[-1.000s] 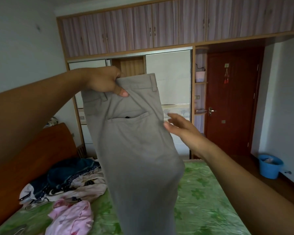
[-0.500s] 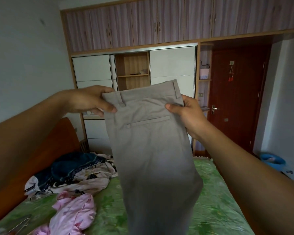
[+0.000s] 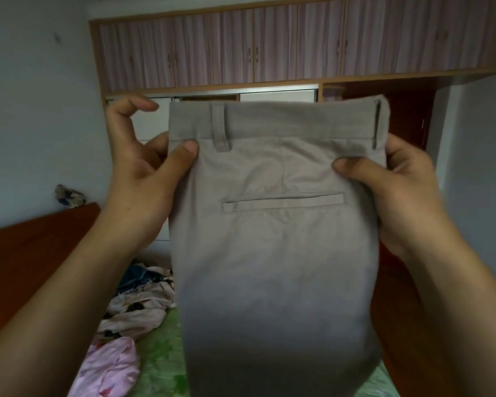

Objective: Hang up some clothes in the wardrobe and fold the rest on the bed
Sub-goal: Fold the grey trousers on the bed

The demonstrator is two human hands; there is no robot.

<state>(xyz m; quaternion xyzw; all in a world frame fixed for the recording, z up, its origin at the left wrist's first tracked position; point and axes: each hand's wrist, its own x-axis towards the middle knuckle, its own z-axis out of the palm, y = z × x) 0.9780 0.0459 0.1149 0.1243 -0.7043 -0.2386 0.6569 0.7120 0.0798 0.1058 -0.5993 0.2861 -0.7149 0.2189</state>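
Note:
A pair of grey trousers (image 3: 272,253) hangs close in front of me, folded lengthwise, waistband up, a back pocket slit facing me. My left hand (image 3: 143,179) pinches the left edge just below the waistband with thumb in front. At the right edge my right hand (image 3: 395,184) grips the cloth, thumb on the front, fingers behind. The legs drop out of view at the bottom. The wardrobe (image 3: 269,44) with striped upper doors stands behind, mostly hidden by the trousers.
A heap of clothes (image 3: 139,299) and a pink garment (image 3: 106,368) lie on the green bed cover (image 3: 161,353) at lower left. A wooden headboard (image 3: 38,239) runs along the left wall. A dark red door (image 3: 407,118) shows at the right.
The trousers have come up and much closer to my face. My right hand went from reaching to gripping the right edge; both hands now hold them spread at the waist.

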